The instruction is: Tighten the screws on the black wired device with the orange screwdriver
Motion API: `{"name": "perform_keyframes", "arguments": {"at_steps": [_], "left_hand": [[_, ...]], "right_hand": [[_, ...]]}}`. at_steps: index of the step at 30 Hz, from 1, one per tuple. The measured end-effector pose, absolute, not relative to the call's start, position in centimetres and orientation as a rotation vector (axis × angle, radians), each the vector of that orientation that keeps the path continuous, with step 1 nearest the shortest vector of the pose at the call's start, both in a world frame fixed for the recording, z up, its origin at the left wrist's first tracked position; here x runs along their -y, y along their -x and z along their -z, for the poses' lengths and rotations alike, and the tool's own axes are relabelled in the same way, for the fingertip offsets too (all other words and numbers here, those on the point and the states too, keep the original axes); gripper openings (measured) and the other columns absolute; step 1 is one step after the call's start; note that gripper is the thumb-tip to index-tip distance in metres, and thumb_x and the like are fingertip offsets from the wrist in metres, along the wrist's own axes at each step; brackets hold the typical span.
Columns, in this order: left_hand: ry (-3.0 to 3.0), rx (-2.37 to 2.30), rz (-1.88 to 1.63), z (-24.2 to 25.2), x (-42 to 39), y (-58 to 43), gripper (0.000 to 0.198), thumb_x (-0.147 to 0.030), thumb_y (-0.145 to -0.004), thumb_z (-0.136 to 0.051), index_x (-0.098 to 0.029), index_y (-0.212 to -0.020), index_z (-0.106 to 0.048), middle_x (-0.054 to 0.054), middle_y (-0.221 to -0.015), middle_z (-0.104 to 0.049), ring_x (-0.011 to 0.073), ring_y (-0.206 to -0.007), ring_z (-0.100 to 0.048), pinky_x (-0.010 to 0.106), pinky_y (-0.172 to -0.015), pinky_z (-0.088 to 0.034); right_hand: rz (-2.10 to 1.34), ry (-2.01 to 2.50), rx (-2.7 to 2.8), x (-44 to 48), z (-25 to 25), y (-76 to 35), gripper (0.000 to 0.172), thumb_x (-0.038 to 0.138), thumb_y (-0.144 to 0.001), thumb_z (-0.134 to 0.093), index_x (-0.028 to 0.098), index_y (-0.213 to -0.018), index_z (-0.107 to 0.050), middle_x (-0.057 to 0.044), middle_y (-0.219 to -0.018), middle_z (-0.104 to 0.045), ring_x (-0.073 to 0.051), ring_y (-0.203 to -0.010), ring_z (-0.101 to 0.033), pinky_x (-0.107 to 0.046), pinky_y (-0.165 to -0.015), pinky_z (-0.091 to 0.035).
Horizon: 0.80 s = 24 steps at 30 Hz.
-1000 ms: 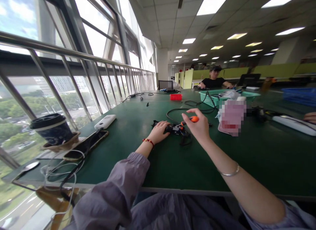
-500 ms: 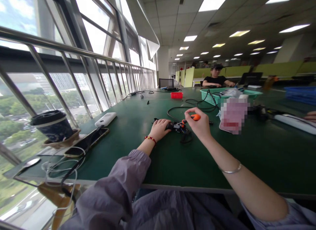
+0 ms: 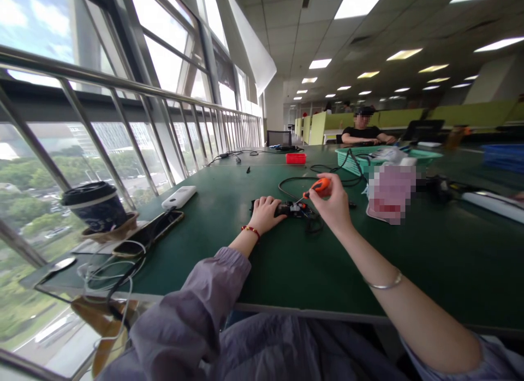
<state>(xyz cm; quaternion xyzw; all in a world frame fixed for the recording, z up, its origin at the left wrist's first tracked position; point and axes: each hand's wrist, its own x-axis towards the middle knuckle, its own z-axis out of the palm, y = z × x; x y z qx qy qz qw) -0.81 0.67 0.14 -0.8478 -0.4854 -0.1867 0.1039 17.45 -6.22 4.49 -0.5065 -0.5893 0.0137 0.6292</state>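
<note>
A small black electronic device (image 3: 291, 209) with a black cable lies on the green table (image 3: 311, 261). My left hand (image 3: 266, 213) rests on the device's left end, fingers curled over it, holding it down. My right hand (image 3: 333, 203) pinches an orange-handled screwdriver (image 3: 317, 186), tilted with its tip pointing down-left onto the device. The black cable (image 3: 301, 180) loops away from the device toward the far side of the table.
A lidded paper cup (image 3: 96, 206), a phone (image 3: 149, 232), a white power bank (image 3: 179, 196) and white cords (image 3: 104, 272) lie at the left edge by the window railing. A red box (image 3: 295, 158), a green basket (image 3: 356, 158) and a seated person (image 3: 364, 130) are farther back.
My right hand has closed from spread fingers into a pinch on the screwdriver and tilted it, tip down onto the device. My left hand has stayed on the device.
</note>
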Motion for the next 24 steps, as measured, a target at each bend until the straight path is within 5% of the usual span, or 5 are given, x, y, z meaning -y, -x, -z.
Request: {"name": "perform_keyframes", "arguments": {"at_steps": [2, 8, 14, 19, 24], "left_hand": [[2.519, 1.442, 0.560, 0.02, -0.68, 0.89, 0.045, -0.045, -0.084, -0.054, -0.025, -0.125, -0.051, 0.007, -0.119, -0.054, 0.0267, -0.114, -0.042, 0.043, -0.101, -0.028], [2.568, 1.474, 0.514, -0.07, -0.51, 1.04, 0.047, -0.040, -0.085, -0.052, -0.025, -0.130, -0.046, 0.007, -0.126, -0.052, 0.0272, -0.120, -0.039, 0.044, -0.105, -0.025], [2.592, 1.482, 0.489, -0.24, -0.58, 1.04, 0.049, -0.039, -0.085, -0.052, -0.026, -0.132, -0.044, 0.007, -0.129, -0.050, 0.0284, -0.121, -0.038, 0.045, -0.105, -0.026], [2.595, 1.476, 0.495, -0.15, -0.71, 1.15, 0.049, -0.039, -0.085, -0.052, -0.027, -0.131, -0.044, 0.007, -0.128, -0.050, 0.0281, -0.121, -0.038, 0.046, -0.105, -0.026], [2.595, 1.474, 0.486, -0.13, -0.72, 1.11, 0.050, -0.039, -0.085, -0.053, -0.025, -0.132, -0.044, 0.008, -0.127, -0.051, 0.0286, -0.121, -0.038, 0.046, -0.105, -0.026]], "right_hand": [[-0.028, 1.162, 1.363, 6.09, -4.38, -17.57, 0.050, 0.041, -0.066, -0.064, 0.021, -0.110, -0.053, -0.001, -0.079, -0.062, -0.016, -0.062, -0.055, -0.029, -0.060, -0.043], [-0.058, 1.241, 1.363, 6.10, -4.30, -17.70, 0.030, 0.050, -0.075, -0.054, 0.021, -0.074, -0.060, 0.000, -0.061, -0.057, -0.017, -0.061, -0.054, -0.028, -0.060, -0.040], [-0.067, 1.113, 1.380, 6.00, -4.24, -17.63, 0.056, 0.042, -0.065, -0.064, 0.021, -0.115, -0.049, -0.001, -0.085, -0.062, -0.015, -0.064, -0.056, -0.028, -0.061, -0.043], [-0.048, 1.210, 1.375, 6.10, -4.21, -17.64, 0.029, 0.048, -0.074, -0.056, 0.021, -0.080, -0.060, -0.001, -0.067, -0.059, -0.016, -0.062, -0.054, -0.029, -0.062, -0.042], [-0.046, 1.086, 1.393, 5.77, -4.00, -17.61, 0.059, 0.038, -0.066, -0.063, 0.021, -0.119, -0.046, -0.002, -0.089, -0.061, -0.015, -0.065, -0.056, -0.028, -0.060, -0.044]]}}
